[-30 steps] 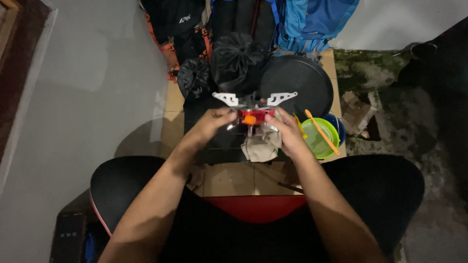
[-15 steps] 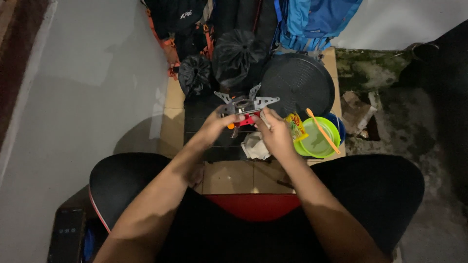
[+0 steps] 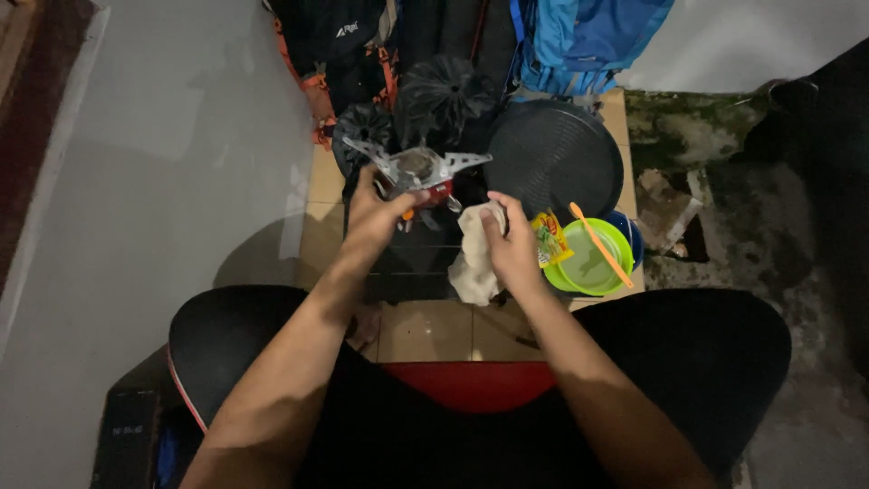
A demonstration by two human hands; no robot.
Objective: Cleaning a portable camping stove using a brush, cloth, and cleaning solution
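Both our hands are at work at the centre of the view. Our left hand (image 3: 376, 213) is closed around the body of a small folding camp stove (image 3: 418, 170), holding it up with its grey metal pot-support arms spread and its burner head facing us; a red part and an orange knob show just below the fingers. Our right hand (image 3: 513, 246), at about four o'clock from the stove and a little apart from it, is bunched around a pale, crumpled cloth (image 3: 472, 258) that hangs from the grip. Cloth and stove are not touching at this instant. By our judgement the stove is being wiped: whether it is clean we cannot tell, since the metal is dim and small in the picture, so we read the wiping as under way, not finished.

Beneath the hands lies a dark flat case (image 3: 412, 263) on the tiled floor (image 3: 416, 330). At three o'clock from our right hand sits a green bowl (image 3: 588, 263) nested in a blue one, an orange utensil (image 3: 599, 244) laid across it and a small yellow sachet (image 3: 549, 237) against its near side. At one o'clock a round black griddle pan (image 3: 554, 158) lies flat. At twelve o'clock stand two black drawstring pouches (image 3: 444, 91), with a black backpack (image 3: 330, 36) and a blue backpack (image 3: 588, 36) behind them.
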